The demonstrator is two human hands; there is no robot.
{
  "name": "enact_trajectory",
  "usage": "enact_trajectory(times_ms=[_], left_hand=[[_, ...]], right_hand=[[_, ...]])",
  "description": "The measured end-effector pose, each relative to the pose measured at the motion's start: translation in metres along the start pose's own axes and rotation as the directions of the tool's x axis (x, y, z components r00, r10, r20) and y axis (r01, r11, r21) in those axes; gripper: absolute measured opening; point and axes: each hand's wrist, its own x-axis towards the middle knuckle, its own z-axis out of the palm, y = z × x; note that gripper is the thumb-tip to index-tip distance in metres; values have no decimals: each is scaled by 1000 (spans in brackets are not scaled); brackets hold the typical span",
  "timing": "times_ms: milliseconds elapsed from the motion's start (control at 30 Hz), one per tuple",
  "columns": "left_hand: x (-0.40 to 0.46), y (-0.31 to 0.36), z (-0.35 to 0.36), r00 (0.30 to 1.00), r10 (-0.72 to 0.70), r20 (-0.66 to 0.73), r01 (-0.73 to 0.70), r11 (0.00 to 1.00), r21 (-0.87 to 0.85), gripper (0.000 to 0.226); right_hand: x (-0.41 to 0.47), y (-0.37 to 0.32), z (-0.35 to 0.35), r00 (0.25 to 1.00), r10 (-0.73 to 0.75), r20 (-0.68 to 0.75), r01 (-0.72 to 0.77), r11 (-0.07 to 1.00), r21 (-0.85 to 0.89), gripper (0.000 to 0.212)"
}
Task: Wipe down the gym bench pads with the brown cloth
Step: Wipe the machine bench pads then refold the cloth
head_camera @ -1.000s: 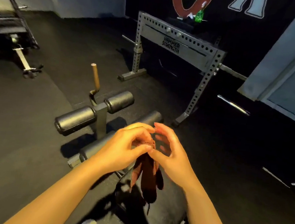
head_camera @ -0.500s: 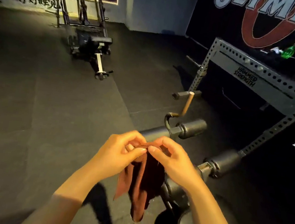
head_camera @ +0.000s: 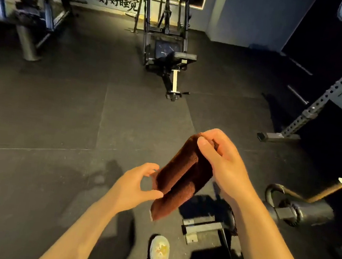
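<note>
Wall writing [head_camera: 117,1]: black characters, "好好睡觉" legible; characters further left blurred.
Brown cloth [head_camera: 181,179]: folded, held in mid-air above the floor [head_camera: 58,126], tilted from upper right to lower left.
Right hand [head_camera: 224,164]: thumb and fingers pinching the cloth's upper end.
Left hand [head_camera: 135,186]: thumb and fingers pinching the cloth's lower left edge.
Bench roller pad [head_camera: 308,212]: lower right, dim, partly hidden behind right forearm.
Shoe [head_camera: 159,251]: pale, near bottom edge.
Rack [head_camera: 341,100]: cut off at right edge.

Both forearms are bare with no sleeves showing, the left hand [head_camera: 137,184] and right hand [head_camera: 224,164] ungloved, and one foot wears a pale, stained shoe [head_camera: 159,252].
</note>
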Motion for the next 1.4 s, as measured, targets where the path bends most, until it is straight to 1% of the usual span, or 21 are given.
enact_trajectory(times_ms=[67, 100, 167, 233, 300, 333, 367, 433, 533, 600, 633, 700, 733, 833, 933, 1000, 1033, 1133, 1200, 1300, 1400], left_hand=[[32, -15, -2, 999, -40, 37, 39, 998, 42, 29], [50, -23, -3, 998, -51, 33, 50, 999, 20, 22], [90, -33, -10, 996, -92, -2, 92, 995, -36, 21], [132, -37, -23, 990, -131, -61, 124, 987, -105, 18], [172, -33, -42, 972, -201, -119, 167, 955, -244, 21], [191, -27, -52, 962, -225, -154, 169, 935, -311, 16], [212, -23, -61, 955, -225, -195, 143, 921, -362, 9], [250, -17, -81, 932, -192, -308, 75, 932, -355, 28], [305, -6, -116, 894, -179, -411, -6, 912, -410, 28], [348, -3, -136, 869, -187, -459, -33, 902, -430, 40], [371, -3, -146, 847, -188, -497, -52, 901, -430, 42], [418, -4, -169, 798, -203, -567, -97, 886, -453, 32], [443, -6, -182, 786, -208, -582, -109, 880, -462, 29], [513, -16, -222, 803, -211, -557, -111, 866, -488, 25], [575, -26, -272, 848, -95, -521, -136, 912, -388, 25], [611, -32, -305, 871, -12, -492, -151, 945, -290, 25], [629, -36, -320, 876, 13, -483, -153, 956, -250, 26], [675, -49, -352, 885, 61, -462, -145, 978, -149, 28], [702, -55, -362, 892, 83, -444, -138, 986, -94, 27], [747, -56, -362, 887, 120, -445, -141, 990, -13, 27], [793, -59, -350, 872, 123, -474, -134, 991, 11, 14]], right_hand=[[37, 6, 5, 999, -3, 54, 4, 1000, -10, 15], [57, 11, 5, 998, -4, 56, 4, 1000, -16, 14], [101, 22, -1, 1000, -4, 23, 4, 1000, -19, 14], [148, 34, -15, 999, -4, -37, 2, 998, -70, 16], [196, 47, -33, 996, -4, -95, -7, 993, -117, 19], [218, 52, -41, 994, -2, -110, -12, 992, -126, 20], [240, 55, -48, 994, 2, -108, -17, 990, -137, 21], [283, 59, -56, 994, 8, -106, -26, 986, -165, 20], [339, 65, -60, 986, 15, -168, -50, 977, -205, 19], [377, 75, -64, 978, 29, -207, -85, 960, -268, 19], [396, 81, -67, 975, 23, -220, -97, 939, -329, 19], [437, 91, -69, 971, 14, -237, -118, 895, -429, 16], [459, 95, -67, 967, 23, -254, -137, 887, -442, 15], [527, 105, -50, 944, 76, -321, -213, 883, -418, 16], [597, 107, -26, 913, 190, -361, -272, 943, -192, 16], [637, 103, -14, 895, 238, -376, -296, 949, -104, 15], [655, 102, -11, 893, 232, -385, -291, 951, -102, 14], [701, 108, -12, 910, 178, -374, -264, 945, -194, 15], [726, 117, -16, 920, 182, -348, -271, 935, -228, 15], [772, 138, -29, 930, 167, -328, -266, 920, -286, 16], [823, 161, -47, 950, 137, -281, -228, 920, -319, 17]])
